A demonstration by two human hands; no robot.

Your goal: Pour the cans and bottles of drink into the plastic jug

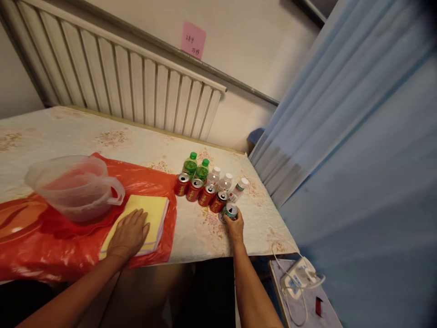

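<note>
My right hand (pixel 235 225) is wrapped round a greenish drink can (pixel 231 210) at the right end of a row of cans. Several red cans (pixel 206 196) with yellow lettering stand to its left, their tops opened. Behind them are two green-capped bottles (pixel 201 170), two clear white-capped bottles (pixel 225 182) and another white-capped bottle (pixel 239 189) with a green and red label. My left hand (pixel 129 232) lies flat, fingers stretched out, on a folded yellow cloth (pixel 155 214). The cloth rests on a red plastic sheet (pixel 136 173).
A translucent plastic jug (pixel 78 182) with a handle stands on the sheet, beside an orange round item (pixel 20 221). A flowered cloth (pixel 191 237) covers the table. A blue curtain (pixel 327 159) hangs at right, above a small stand with a power strip (pixel 298 278) and cables.
</note>
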